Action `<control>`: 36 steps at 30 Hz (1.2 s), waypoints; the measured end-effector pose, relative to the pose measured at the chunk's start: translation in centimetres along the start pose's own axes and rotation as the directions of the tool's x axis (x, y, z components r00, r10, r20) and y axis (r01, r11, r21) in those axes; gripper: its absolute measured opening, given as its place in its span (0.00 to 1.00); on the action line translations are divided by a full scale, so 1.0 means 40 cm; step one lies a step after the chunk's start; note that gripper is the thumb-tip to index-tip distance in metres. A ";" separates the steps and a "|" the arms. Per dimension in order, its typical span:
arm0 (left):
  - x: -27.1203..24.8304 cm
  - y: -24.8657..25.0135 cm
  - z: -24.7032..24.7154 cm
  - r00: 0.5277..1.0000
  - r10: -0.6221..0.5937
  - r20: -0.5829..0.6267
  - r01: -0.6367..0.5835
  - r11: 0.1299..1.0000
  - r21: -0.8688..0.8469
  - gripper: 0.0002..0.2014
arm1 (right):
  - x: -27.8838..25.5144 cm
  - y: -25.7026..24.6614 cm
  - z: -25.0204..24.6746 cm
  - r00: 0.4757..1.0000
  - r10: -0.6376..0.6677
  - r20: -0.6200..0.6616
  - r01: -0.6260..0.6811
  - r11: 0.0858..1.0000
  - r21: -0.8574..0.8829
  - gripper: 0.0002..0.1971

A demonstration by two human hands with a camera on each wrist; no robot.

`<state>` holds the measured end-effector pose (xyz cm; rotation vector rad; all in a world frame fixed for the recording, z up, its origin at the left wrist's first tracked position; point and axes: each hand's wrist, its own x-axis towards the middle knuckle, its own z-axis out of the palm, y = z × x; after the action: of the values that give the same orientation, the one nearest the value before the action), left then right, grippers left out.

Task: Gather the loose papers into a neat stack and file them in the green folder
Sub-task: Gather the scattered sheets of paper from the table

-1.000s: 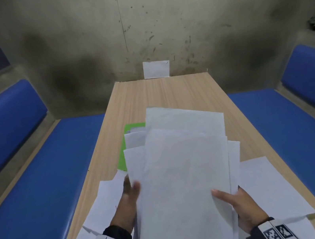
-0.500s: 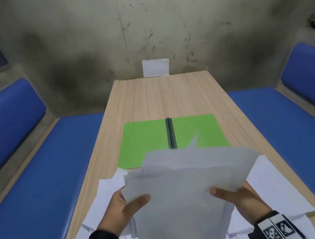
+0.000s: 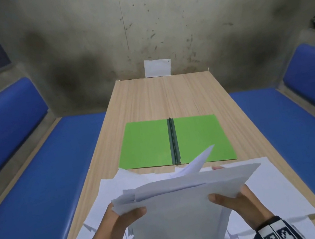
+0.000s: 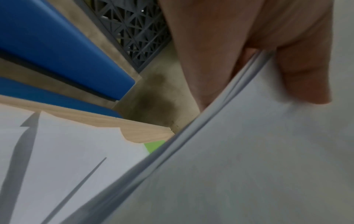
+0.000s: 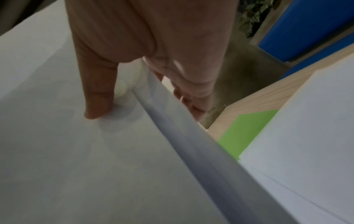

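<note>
Green folder (image 3: pixel 146 145) open, bare — paper stack (image 3: pixel 179 205) pinched in left hand (image 3: pixel 115 223), right hand (image 3: pixel 241 204).

- dim, flat indoor light, no glare
- dark smudgy patches on the wall (image 3: pixel 137 28)
- bent outward at the edges, bench (image 3: pixel 29 193) lines curving
- soft, blurred papers (image 3: pixel 179 203) near the lens
- thin grey shadows across the loose sheets (image 4: pixel 57 151)

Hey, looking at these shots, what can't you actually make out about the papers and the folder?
- Held stack of papers: sheet count unreadable; edges blur in both wrist views.
- Left hand and right hand: fingers hidden under the stack in the head view.
- Loose sheets on the table: partly covered by the stack, cut off by the bottom edge.
- Green folder: near edge partly hidden by a raised sheet; only slivers in the wrist views.
</note>
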<state>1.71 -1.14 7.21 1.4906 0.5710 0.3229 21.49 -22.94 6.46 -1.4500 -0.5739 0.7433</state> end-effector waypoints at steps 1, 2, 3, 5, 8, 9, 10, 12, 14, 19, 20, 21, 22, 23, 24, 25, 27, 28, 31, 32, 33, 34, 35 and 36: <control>-0.001 0.002 -0.001 1.000 0.006 0.008 -0.006 1.000 -0.006 0.23 | 0.002 0.000 -0.005 1.000 -0.009 -0.009 0.008 1.000 -0.008 0.43; -0.001 0.000 -0.003 1.000 0.005 0.010 -0.005 1.000 -0.022 0.24 | 0.004 0.001 -0.010 1.000 -0.024 -0.007 0.023 0.999 -0.033 0.50; 0.001 -0.001 -0.006 1.000 0.004 0.005 -0.004 1.000 -0.028 0.25 | 0.007 -0.002 -0.013 1.000 -0.029 0.009 0.030 0.998 -0.064 0.57; 0.004 -0.004 -0.011 1.000 0.024 0.018 -0.024 1.000 -0.020 0.32 | 0.012 -0.010 -0.016 0.998 -0.039 0.043 0.043 0.993 -0.108 0.59; 0.005 0.002 -0.009 0.998 0.003 0.059 0.000 0.999 -0.039 0.31 | 0.009 -0.033 -0.007 0.995 -0.026 0.094 0.038 0.991 -0.131 0.38; 0.004 0.008 -0.005 0.997 -0.013 0.072 0.016 0.999 -0.044 0.26 | 0.007 -0.036 -0.001 0.995 -0.021 0.094 0.034 0.990 -0.140 0.30; 0.003 0.010 0.000 0.996 -0.014 0.084 0.018 0.999 -0.038 0.21 | 0.006 -0.036 0.006 0.996 -0.012 0.088 0.025 0.989 -0.147 0.22; 0.005 0.010 0.009 0.997 -0.007 0.078 0.007 1.000 -0.009 0.19 | 0.007 -0.030 0.021 0.998 -0.012 0.066 0.023 0.986 -0.164 0.16; 0.006 0.016 0.017 0.999 -0.006 0.047 0.007 1.000 -0.009 0.20 | 0.007 -0.027 0.031 0.999 -0.023 0.028 0.028 0.984 -0.174 0.18; 0.009 0.022 0.005 0.997 -0.042 0.058 0.042 0.999 -0.007 0.29 | 0.009 -0.047 0.030 0.997 -0.074 0.034 0.077 0.991 -0.106 0.35; 0.009 0.024 0.002 0.997 -0.031 0.067 0.031 1.000 -0.005 0.29 | 0.007 -0.053 0.028 0.995 -0.080 0.052 0.085 0.991 -0.102 0.35; 0.006 0.031 0.001 0.997 -0.017 0.075 0.017 1.000 0.002 0.30 | 0.002 -0.062 0.027 0.994 -0.077 0.082 0.085 0.992 -0.089 0.33; 0.003 0.039 0.002 0.997 0.002 0.082 -0.002 1.000 0.003 0.29 | -0.003 -0.069 0.027 0.991 -0.074 0.109 0.083 0.994 -0.075 0.31; 0.000 0.044 0.004 0.997 0.014 0.080 -0.014 1.000 -0.004 0.27 | -0.007 -0.073 0.026 0.991 -0.068 0.118 0.077 0.994 -0.073 0.32; -0.004 0.048 0.005 0.997 0.024 0.074 -0.023 0.999 -0.022 0.25 | -0.009 -0.072 0.024 0.992 -0.061 0.110 0.070 0.994 -0.079 0.32; -0.007 0.052 0.008 0.997 0.035 0.066 -0.033 0.999 -0.027 0.25 | -0.013 -0.071 0.025 0.993 -0.056 0.101 0.064 0.995 -0.079 0.30; -0.010 0.046 0.016 0.998 0.050 0.047 -0.049 0.999 -0.022 0.27 | -0.019 -0.071 0.029 0.994 -0.048 0.097 0.056 0.995 -0.082 0.23; -0.011 0.039 0.017 0.998 0.056 0.034 -0.055 0.998 -0.030 0.31 | -0.019 -0.068 0.029 0.995 -0.045 0.085 0.052 0.996 -0.078 0.21; -0.014 0.039 0.037 0.997 0.075 -0.022 -0.076 0.996 -0.036 0.21 | -0.012 -0.057 0.037 1.000 -0.011 0.024 0.012 0.999 -0.043 0.15; -0.016 0.044 0.047 0.996 0.091 -0.023 -0.091 0.996 -0.017 0.14 | -0.008 -0.052 0.040 1.000 0.004 -0.003 -0.004 0.999 -0.035 0.13; -0.016 0.051 0.059 0.994 0.103 -0.020 -0.103 0.995 -0.006 0.12 | -0.003 -0.049 0.043 0.999 0.012 -0.035 -0.013 1.000 -0.021 0.11; -0.017 0.057 0.068 0.993 0.115 -0.035 -0.115 0.993 -0.004 0.12 | 0.000 -0.051 0.048 0.998 0.009 -0.059 -0.009 1.000 0.006 0.09; -0.017 0.064 0.073 0.990 0.129 -0.054 -0.129 0.992 -0.010 0.11 | 0.003 -0.051 0.050 0.997 -0.004 -0.073 0.007 0.999 0.043 0.08; -0.018 0.073 0.079 0.987 0.142 -0.070 -0.144 0.989 -0.023 0.11 | 0.002 -0.056 0.053 0.997 -0.022 -0.079 0.028 0.996 0.080 0.09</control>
<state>3.24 -3.95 10.14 1.5011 0.5125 0.4938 20.19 -21.39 8.81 -1.3884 -0.4959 0.6801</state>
